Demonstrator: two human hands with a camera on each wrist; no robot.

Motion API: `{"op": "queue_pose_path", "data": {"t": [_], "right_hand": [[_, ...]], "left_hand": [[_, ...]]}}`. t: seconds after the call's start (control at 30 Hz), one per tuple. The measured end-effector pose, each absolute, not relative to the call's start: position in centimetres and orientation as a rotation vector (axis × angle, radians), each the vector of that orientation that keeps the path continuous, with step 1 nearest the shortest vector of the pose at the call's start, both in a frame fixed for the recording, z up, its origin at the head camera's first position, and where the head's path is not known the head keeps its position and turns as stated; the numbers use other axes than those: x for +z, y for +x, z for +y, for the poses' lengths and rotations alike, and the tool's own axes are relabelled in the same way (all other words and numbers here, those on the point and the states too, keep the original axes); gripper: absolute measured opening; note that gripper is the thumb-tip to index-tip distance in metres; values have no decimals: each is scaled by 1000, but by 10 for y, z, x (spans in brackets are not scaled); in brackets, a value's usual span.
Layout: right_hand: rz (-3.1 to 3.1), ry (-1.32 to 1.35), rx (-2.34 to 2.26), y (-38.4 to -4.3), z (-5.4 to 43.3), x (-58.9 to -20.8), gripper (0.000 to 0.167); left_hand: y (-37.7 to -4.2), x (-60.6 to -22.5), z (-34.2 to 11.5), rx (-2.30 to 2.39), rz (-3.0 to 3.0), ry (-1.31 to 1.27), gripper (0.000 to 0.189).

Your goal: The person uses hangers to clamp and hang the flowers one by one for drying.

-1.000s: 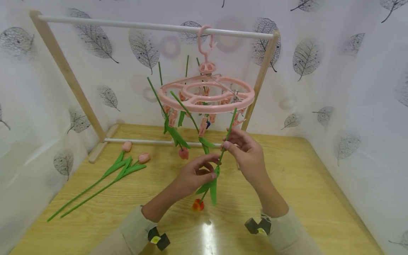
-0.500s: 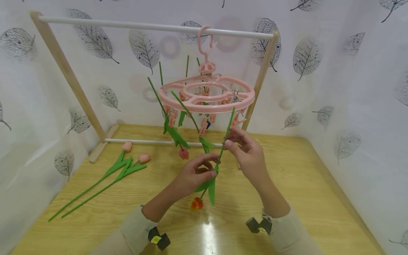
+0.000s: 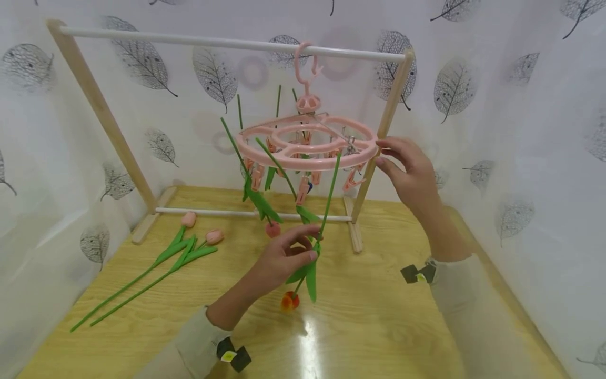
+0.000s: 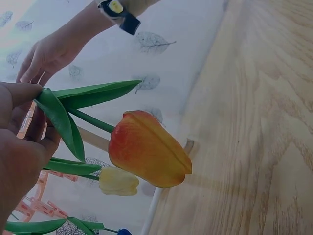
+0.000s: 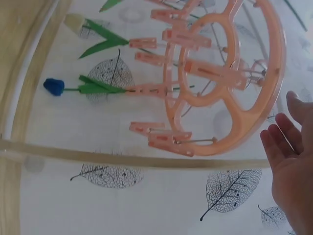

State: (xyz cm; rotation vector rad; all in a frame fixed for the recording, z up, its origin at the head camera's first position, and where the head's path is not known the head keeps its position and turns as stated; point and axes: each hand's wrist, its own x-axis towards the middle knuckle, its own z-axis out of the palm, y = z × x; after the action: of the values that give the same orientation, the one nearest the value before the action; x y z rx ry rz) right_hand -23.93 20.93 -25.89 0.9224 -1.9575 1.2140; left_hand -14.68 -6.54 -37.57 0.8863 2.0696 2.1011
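My left hand [image 3: 283, 259] pinches the green stem of an artificial tulip [image 4: 149, 149] just above its leaves. Its orange-red flower points down and the stem's bare end rises toward a pink round clip hanger [image 3: 307, 159]. At the hanger's right rim is my right hand [image 3: 411, 176], thumb and fingers spread with the fingertips right at the ring, as the right wrist view also shows. Pink clothespins [image 3: 303, 189] dangle from the ring, several gripping upside-down tulips, among them a blue tulip [image 5: 54, 87] and a pale yellow tulip [image 4: 119, 181].
The hanger hooks over the white rod [image 3: 189, 38] of a wooden-sided rack [image 3: 101, 113]. Two pink tulips [image 3: 214, 236] lie on the wooden table [image 3: 379, 316] at the left. A leaf-patterned curtain [image 3: 473, 158] surrounds the table.
My right hand has left the tulip stem and moved up and right to the hanger's rim. The tulip in my left hand has shifted slightly left, its stem more upright.
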Motion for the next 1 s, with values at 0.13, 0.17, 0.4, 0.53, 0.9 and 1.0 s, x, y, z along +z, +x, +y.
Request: {"op": "queue_pose_path", "data": {"t": [0.13,0.17,0.4,0.53,0.9,1.0], "right_hand": [[-2051,971,1112,-258,220,-251,36],[-2079,981,1102,-261,222,-250,36],[-2247,977,1066,-270,224,-254,29],[-2235,1007,1069,-267,219,-256,25],[-2138,1160,1115,-259,198,-258,23],[-2126,1190,1130,-256,191,-259,26]], "left_hand": [[-147,-376,-66,2098,2074,886,46],[-147,-376,-66,2097,2074,890,46],[-147,-379,-66,2096,2078,899,47],[-147,-378,-65,2096,2075,906,46],[-149,-375,-73,2113,2125,944,44],[-149,-374,-73,2120,2139,937,45]]}}
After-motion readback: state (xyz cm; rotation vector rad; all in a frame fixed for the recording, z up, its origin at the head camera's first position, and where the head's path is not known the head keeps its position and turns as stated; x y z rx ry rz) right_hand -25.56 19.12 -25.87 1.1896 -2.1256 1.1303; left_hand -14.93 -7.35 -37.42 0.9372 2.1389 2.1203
